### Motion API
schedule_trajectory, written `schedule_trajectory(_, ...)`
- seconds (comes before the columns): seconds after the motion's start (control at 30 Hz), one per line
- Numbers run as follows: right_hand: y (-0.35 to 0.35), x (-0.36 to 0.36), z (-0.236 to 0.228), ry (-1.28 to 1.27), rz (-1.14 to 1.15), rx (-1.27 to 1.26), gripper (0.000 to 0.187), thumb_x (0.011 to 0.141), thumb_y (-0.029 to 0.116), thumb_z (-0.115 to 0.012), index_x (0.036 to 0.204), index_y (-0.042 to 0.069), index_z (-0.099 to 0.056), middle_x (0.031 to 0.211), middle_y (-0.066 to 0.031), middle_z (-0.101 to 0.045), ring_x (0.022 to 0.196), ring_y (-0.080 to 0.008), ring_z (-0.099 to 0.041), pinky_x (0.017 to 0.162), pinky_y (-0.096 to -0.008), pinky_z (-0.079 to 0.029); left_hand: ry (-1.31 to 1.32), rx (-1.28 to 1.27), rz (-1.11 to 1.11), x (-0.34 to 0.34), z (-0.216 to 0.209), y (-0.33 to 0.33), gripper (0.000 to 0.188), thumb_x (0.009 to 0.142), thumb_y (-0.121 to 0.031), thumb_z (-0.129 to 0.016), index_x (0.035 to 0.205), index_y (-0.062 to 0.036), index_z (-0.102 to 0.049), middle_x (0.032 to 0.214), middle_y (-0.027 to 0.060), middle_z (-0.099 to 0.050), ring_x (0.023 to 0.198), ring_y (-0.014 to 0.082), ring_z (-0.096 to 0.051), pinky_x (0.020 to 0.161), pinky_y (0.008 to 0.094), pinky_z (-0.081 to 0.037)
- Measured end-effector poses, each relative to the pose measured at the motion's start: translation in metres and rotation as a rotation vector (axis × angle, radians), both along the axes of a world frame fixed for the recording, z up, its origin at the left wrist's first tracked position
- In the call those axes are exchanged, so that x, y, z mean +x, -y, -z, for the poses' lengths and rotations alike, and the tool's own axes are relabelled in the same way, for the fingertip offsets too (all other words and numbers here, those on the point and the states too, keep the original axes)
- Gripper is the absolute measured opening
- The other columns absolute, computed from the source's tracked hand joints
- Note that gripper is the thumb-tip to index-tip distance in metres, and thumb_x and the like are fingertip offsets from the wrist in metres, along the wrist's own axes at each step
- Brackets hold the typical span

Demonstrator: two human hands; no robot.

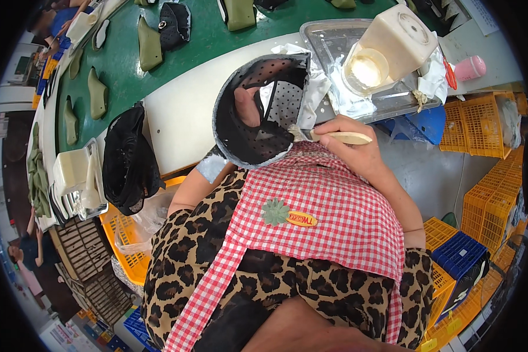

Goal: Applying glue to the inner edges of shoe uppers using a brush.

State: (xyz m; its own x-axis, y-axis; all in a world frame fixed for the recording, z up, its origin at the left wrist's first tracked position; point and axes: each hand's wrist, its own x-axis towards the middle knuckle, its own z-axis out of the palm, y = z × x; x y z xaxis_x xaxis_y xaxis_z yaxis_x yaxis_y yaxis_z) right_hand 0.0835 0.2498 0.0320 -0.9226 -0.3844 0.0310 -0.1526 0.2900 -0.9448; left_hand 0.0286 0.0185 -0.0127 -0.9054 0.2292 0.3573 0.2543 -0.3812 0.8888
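A black shoe upper (255, 151) with dotted mesh and a pale grey edge is held up in front of my apron, its wide opening facing me. My left hand (247, 107) shows through that opening; it grips the upper from the far side, and most of its fingers are hidden. My right hand (358, 151) is closed round the pale wooden handle of a brush (351, 138). The brush's bristles touch the right side of the upper's edge.
A metal tray (325, 36) holds a whitish square container (396, 41) and white liquid. Red-handled scissors (450, 73) and a pink bottle (469, 68) lie beside it. Green shoe lasts (149, 44) stand on a green belt (120, 64). Another black upper (126, 158) sits left; orange crates (475, 123) stand right.
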Motion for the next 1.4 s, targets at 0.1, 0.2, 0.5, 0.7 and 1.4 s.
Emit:
schedule_trajectory(0.1, 0.001, 0.003, -0.008, 0.019, -0.07, -0.029, 0.013, 0.087, 0.007, -0.07, 0.099, 0.003, -0.072, 0.091, -0.0054, -0.069, 0.083, -0.0124, -0.064, 0.074, -0.0267, -0.049, -0.042, 0.092, -0.117, -0.007, 0.017, -0.006, 0.108, 0.087, -0.084, -0.027, 0.138, 0.0082, -0.046, 0.139, 0.0208, -0.052, 0.13, 0.0294, -0.049, 0.111, 0.042, -0.035)
schedule_trajectory(0.2, -0.002, 0.005, -0.012, 0.016, -0.125, -0.089, 0.013, 0.087, 0.007, -0.07, 0.099, 0.003, -0.073, 0.089, -0.0052, -0.068, 0.08, -0.0123, -0.063, 0.072, -0.0264, -0.049, -0.147, -0.013, -0.2, -0.022, 0.037, 0.008, 0.104, 0.088, -0.083, -0.026, 0.137, 0.0056, -0.048, 0.136, 0.0167, -0.054, 0.127, 0.0257, -0.051, 0.109, 0.0396, -0.038)
schedule_trajectory(0.5, 0.003, -0.013, 0.0, -0.187, -0.088, 0.013, 0.014, 0.084, 0.005, -0.072, 0.098, 0.004, -0.073, 0.085, -0.0062, -0.067, 0.076, -0.0159, -0.062, 0.069, -0.0276, -0.048, 0.036, 0.101, -0.092, -0.009, -0.002, 0.006, 0.115, 0.082, -0.088, -0.031, 0.141, 0.01, -0.041, 0.143, 0.0274, -0.047, 0.136, 0.0352, -0.043, 0.116, 0.0464, -0.028)
schedule_trajectory(0.7, 0.003, -0.044, 0.027, -0.399, 0.056, 0.095, 0.016, 0.083, 0.005, -0.073, 0.099, 0.005, -0.074, 0.088, -0.0081, -0.07, 0.078, -0.0191, -0.063, 0.071, -0.0302, -0.05, 0.124, 0.104, -0.05, -0.001, -0.007, 0.023, 0.117, 0.081, -0.089, -0.03, 0.142, 0.0102, -0.04, 0.142, 0.0274, -0.048, 0.134, 0.0346, -0.046, 0.115, 0.0466, -0.032)
schedule_trajectory(1.4, 0.052, -0.055, -0.097, -1.582, -0.069, 0.373, 0.038, 0.074, 0.009, -0.075, 0.107, 0.025, -0.07, 0.116, -0.0068, -0.056, 0.107, -0.0284, -0.064, 0.094, -0.0441, -0.045, 0.314, -0.594, 0.34, -0.056, -0.029, 0.057, 0.034, 0.096, -0.022, -0.054, 0.117, 0.0024, -0.067, 0.108, 0.0094, -0.069, 0.099, 0.0134, -0.06, 0.09, 0.0296, -0.048)
